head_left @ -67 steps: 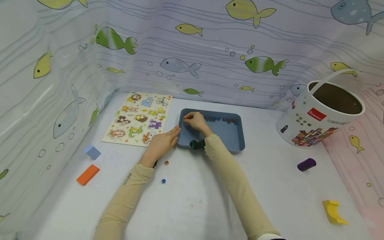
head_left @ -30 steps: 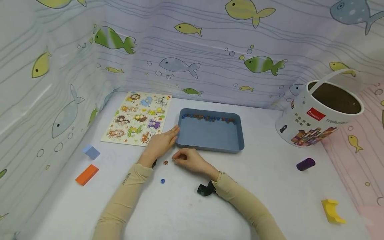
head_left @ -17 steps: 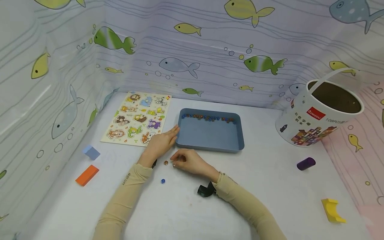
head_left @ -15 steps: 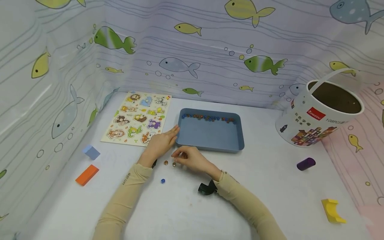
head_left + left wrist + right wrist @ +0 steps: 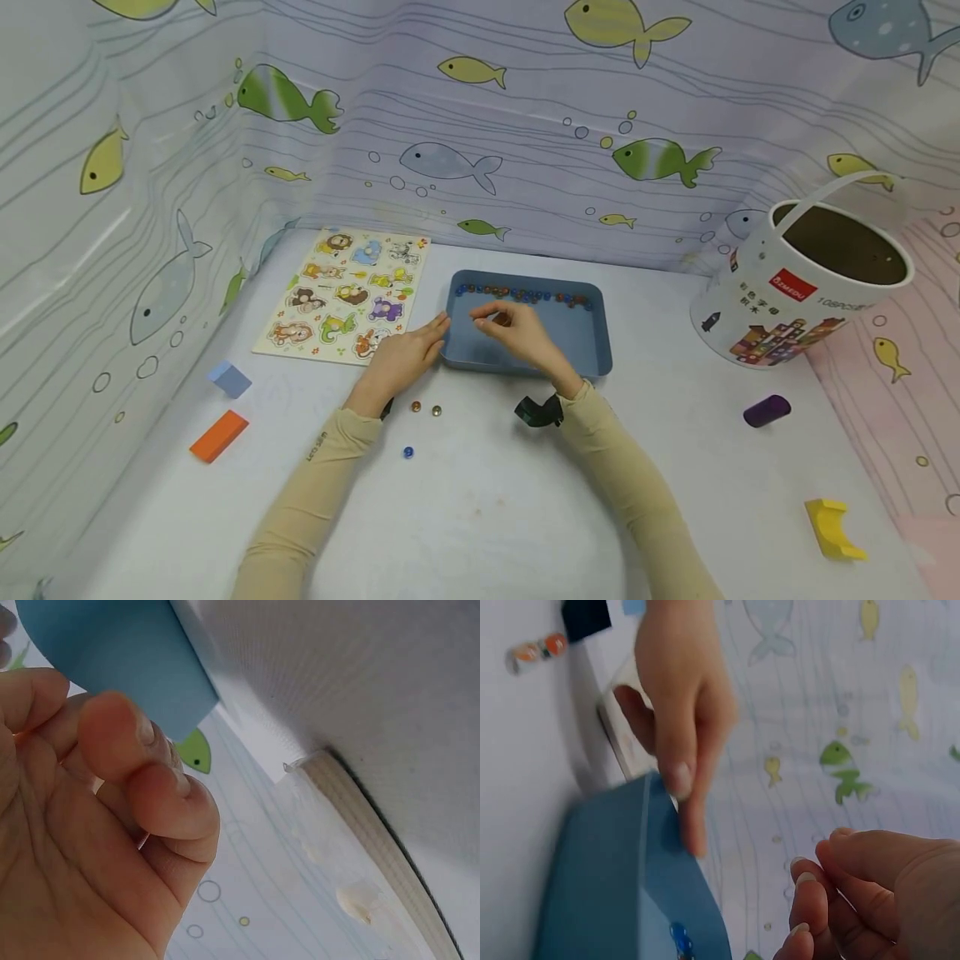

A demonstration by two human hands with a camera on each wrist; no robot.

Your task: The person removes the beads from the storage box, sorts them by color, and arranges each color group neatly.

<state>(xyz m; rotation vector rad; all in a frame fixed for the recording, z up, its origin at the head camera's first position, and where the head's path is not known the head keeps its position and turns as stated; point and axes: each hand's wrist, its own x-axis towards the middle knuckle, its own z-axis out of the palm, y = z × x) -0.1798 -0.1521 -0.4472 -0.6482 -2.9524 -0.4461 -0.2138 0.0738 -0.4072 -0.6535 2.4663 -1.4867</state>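
Bead: a small brownish bead (image 5: pixel 501 319) sits pinched in my right grip (image 5: pixel 517 332), held over the inside of the blue tray (image 5: pixel 577 346), toward its 10 o'clock part.
Right grip: thumb and forefinger curled together on the bead (the wrist view shows only curled fingertips (image 5: pixel 804 886), the bead itself hidden there).
Left grip: my left grip (image 5: pixel 401 358) lies flat on the tabletop (image 5: pixel 480 517), fingers straight, their tips touching the tray's 9 o'clock edge; it clamps nothing.
Tray: it lies near the middle of the tabletop, with a row of beads (image 5: pixel 525 294) lined along its 12 o'clock wall.
Loose beads: two brownish ones (image 5: pixel 425 408) side by side just at 6 o'clock of my left grip, and a blue one (image 5: pixel 408 452) a little farther toward me.
Puzzle board: an animal puzzle (image 5: pixel 347 292) lies at 9 o'clock of the tray, just beside it.
Bucket: a white bucket (image 5: pixel 806 283) stands tilted at 3 o'clock, well apart from the tray.
Blocks: purple cylinder (image 5: pixel 767 411) and yellow arch (image 5: pixel 832 529) at 4 o'clock; orange block (image 5: pixel 219 436) and pale blue block (image 5: pixel 230 379) at 8 o'clock.
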